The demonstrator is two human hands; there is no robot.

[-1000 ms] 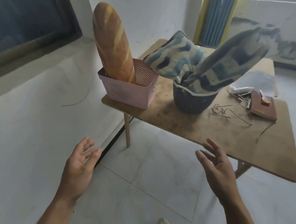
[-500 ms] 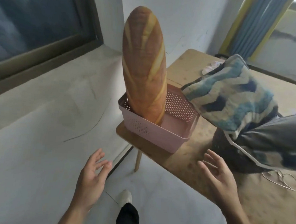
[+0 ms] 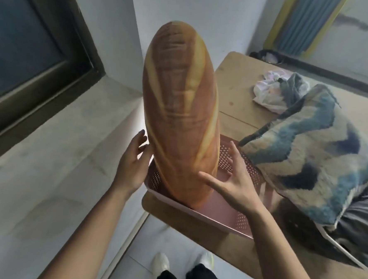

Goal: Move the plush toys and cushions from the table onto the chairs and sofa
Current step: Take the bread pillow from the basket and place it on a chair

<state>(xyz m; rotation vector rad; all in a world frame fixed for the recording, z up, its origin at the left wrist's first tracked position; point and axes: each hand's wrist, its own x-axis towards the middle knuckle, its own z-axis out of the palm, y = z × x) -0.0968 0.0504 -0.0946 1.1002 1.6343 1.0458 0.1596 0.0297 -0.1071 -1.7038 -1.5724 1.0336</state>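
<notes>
Bread plush standing upright, pink basket propping it at table corner. Left hand, right hand flanking lower half, fingers spread wide (nothing gripped yet), likely bracketing bulky body for two-sided lift.

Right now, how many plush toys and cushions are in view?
3: the bread plush standing in the pink basket, the blue patterned cushion to its right, and a grey cushion below that, cut off by the frame edge. Others may be hidden.
</notes>
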